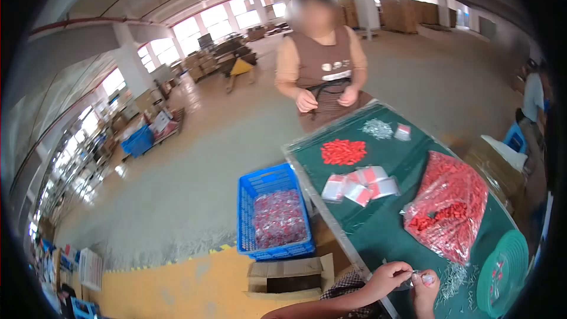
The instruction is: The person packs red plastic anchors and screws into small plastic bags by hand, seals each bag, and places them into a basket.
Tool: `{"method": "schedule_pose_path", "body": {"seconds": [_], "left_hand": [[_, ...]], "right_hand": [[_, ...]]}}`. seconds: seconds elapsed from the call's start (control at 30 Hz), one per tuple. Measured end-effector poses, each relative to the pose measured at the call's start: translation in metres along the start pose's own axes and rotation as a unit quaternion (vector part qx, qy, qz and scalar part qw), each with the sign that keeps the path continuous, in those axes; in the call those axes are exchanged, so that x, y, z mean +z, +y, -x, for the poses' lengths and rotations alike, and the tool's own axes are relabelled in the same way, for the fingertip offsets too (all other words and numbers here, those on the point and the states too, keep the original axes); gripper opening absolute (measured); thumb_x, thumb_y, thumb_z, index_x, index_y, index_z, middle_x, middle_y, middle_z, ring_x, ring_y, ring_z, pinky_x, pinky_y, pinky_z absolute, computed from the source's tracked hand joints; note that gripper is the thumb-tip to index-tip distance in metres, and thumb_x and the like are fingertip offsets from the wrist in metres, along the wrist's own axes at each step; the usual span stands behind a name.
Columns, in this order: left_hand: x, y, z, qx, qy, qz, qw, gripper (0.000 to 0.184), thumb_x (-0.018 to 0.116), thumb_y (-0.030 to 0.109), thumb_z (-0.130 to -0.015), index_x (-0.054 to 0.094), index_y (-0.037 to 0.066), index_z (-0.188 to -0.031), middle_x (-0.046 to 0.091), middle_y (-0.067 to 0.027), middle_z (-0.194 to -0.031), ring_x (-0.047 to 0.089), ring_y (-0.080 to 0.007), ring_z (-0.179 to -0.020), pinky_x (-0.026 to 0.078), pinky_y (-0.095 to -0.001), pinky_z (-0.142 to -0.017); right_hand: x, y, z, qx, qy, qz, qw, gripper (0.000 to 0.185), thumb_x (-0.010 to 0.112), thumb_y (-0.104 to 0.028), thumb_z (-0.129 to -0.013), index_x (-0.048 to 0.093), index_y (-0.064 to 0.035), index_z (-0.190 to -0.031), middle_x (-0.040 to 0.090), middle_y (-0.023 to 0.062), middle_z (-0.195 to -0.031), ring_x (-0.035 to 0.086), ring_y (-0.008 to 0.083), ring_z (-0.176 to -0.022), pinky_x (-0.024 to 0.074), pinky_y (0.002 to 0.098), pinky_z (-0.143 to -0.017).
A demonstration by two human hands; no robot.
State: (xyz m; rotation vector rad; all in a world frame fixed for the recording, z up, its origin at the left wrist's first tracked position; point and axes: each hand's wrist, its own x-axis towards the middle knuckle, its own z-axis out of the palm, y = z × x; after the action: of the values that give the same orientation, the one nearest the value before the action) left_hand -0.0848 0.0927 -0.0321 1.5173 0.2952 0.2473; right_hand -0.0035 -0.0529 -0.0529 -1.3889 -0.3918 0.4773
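Observation:
My left hand [393,276] and my right hand [425,291] meet over the near part of the green-topped table [393,215]. The fingers of both are closed on what looks like a small clear plastic bag [408,283]; fingers hide most of it. Just right of my right hand lies a loose pile of silver screws [452,280]. Beyond that stands a green round basket [509,261], tilted, with a few red and silver pieces inside. A large clear bag [452,201] of red plastic plugs, open toward me, lies ahead of my hands.
Farther along the table are small bags [360,185], red plugs [344,152] and more screws [377,129]. A person [322,59] stands at the far end. Left of the table, a blue crate [243,218] holds filled bags, beside an open cardboard box [289,268].

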Motion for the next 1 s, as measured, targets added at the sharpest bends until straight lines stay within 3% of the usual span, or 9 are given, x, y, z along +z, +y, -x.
{"method": "schedule_pose_path", "body": {"seconds": [0.17, 0.27, 0.37, 0.47, 0.6, 0.77, 0.83, 0.9, 1.0], "left_hand": [[0.023, -0.012, -0.007, 0.016, -0.018, 0.026, 0.999, 0.015, 0.059, 0.015, -0.092, 0.062, 0.002, -0.098, 0.058, 0.0009, -0.077, 0.051, -0.0056, -0.063, 0.042, -0.0218, -0.056], [0.035, -0.012, -0.011, -0.013, -0.047, 0.068, 0.997, 0.015, 0.059, 0.016, -0.091, 0.062, 0.002, -0.095, 0.057, 0.0021, -0.074, 0.049, -0.0050, -0.060, 0.040, -0.0213, -0.053], [0.045, -0.018, -0.019, -0.040, -0.082, 0.071, 0.993, 0.015, 0.058, 0.016, -0.092, 0.062, 0.003, -0.097, 0.056, 0.0030, -0.074, 0.049, -0.0043, -0.061, 0.040, -0.0204, -0.054], [0.058, -0.017, -0.028, -0.063, -0.141, 0.046, 0.987, 0.016, 0.058, 0.016, -0.093, 0.062, 0.002, -0.100, 0.057, 0.0032, -0.077, 0.050, -0.0037, -0.066, 0.042, -0.0195, -0.058], [0.085, -0.020, -0.037, -0.050, -0.218, 0.033, 0.974, 0.016, 0.058, 0.015, -0.093, 0.062, 0.002, -0.100, 0.059, 0.0025, -0.079, 0.051, -0.0045, -0.067, 0.043, -0.0199, -0.059], [0.116, -0.013, -0.041, -0.086, -0.221, 0.044, 0.970, 0.013, 0.062, 0.013, -0.090, 0.064, 0.003, -0.097, 0.060, 0.0026, -0.081, 0.054, -0.0045, -0.069, 0.046, -0.0211, -0.063], [0.125, -0.006, -0.046, -0.058, -0.225, -0.010, 0.973, 0.009, 0.061, 0.009, -0.089, 0.063, 0.002, -0.094, 0.060, 0.0019, -0.078, 0.054, -0.0051, -0.069, 0.046, -0.0214, -0.063], [0.132, -0.013, -0.051, -0.010, -0.193, -0.029, 0.981, 0.007, 0.064, 0.009, -0.086, 0.064, 0.002, -0.089, 0.059, 0.0023, -0.073, 0.051, -0.0042, -0.065, 0.043, -0.0211, -0.058], [0.134, -0.018, -0.055, -0.020, -0.213, -0.032, 0.976, 0.006, 0.064, 0.006, -0.085, 0.064, 0.001, -0.088, 0.059, 0.0000, -0.074, 0.052, -0.0059, -0.063, 0.043, -0.0215, -0.057]], "right_hand": [[-0.004, -0.009, 0.010, 0.001, 0.082, -0.007, 0.997, 0.021, 0.071, -0.012, -0.082, 0.052, -0.0067, -0.077, 0.048, -0.0013, -0.056, 0.040, 0.0073, -0.040, 0.0306, 0.0240, -0.035], [-0.014, -0.007, 0.015, -0.002, 0.106, -0.023, 0.994, 0.020, 0.071, -0.013, -0.082, 0.052, -0.0064, -0.078, 0.048, -0.0008, -0.056, 0.040, 0.0074, -0.040, 0.0315, 0.0241, -0.035], [-0.035, -0.012, 0.026, 0.101, 0.099, -0.144, 0.980, 0.019, 0.071, -0.015, -0.083, 0.055, -0.0048, -0.081, 0.047, -0.0012, -0.054, 0.041, 0.0069, -0.039, 0.0310, 0.0234, -0.034], [-0.063, -0.016, 0.038, 0.136, 0.081, -0.147, 0.976, 0.020, 0.072, -0.015, -0.082, 0.056, -0.0042, -0.082, 0.049, -0.0004, -0.055, 0.041, 0.0072, -0.039, 0.0313, 0.0228, -0.034], [-0.088, -0.025, 0.054, 0.099, 0.128, -0.102, 0.981, 0.020, 0.071, -0.014, -0.082, 0.054, -0.0056, -0.080, 0.049, -0.0004, -0.057, 0.041, 0.0079, -0.040, 0.0325, 0.0237, -0.035], [-0.104, -0.019, 0.064, 0.068, 0.229, -0.017, 0.971, 0.015, 0.071, -0.014, -0.081, 0.059, -0.0049, -0.082, 0.052, -0.0014, -0.062, 0.045, 0.0065, -0.048, 0.0357, 0.0224, -0.041], [-0.112, -0.025, 0.064, 0.089, 0.217, -0.042, 0.971, 0.015, 0.068, -0.017, -0.085, 0.061, -0.0039, -0.087, 0.053, -0.0022, -0.065, 0.045, 0.0060, -0.050, 0.0361, 0.0216, -0.043], [-0.123, -0.036, 0.066, 0.152, 0.174, -0.141, 0.963, 0.015, 0.065, -0.017, -0.088, 0.059, -0.0025, -0.088, 0.048, -0.0020, -0.062, 0.037, 0.0062, -0.045, 0.0273, 0.0224, -0.040], [-0.130, -0.043, 0.069, 0.183, 0.142, -0.203, 0.952, 0.012, 0.063, -0.013, -0.090, 0.061, -0.0010, -0.091, 0.048, -0.0030, -0.061, 0.034, 0.0050, -0.044, 0.0251, 0.0229, -0.040]]}}
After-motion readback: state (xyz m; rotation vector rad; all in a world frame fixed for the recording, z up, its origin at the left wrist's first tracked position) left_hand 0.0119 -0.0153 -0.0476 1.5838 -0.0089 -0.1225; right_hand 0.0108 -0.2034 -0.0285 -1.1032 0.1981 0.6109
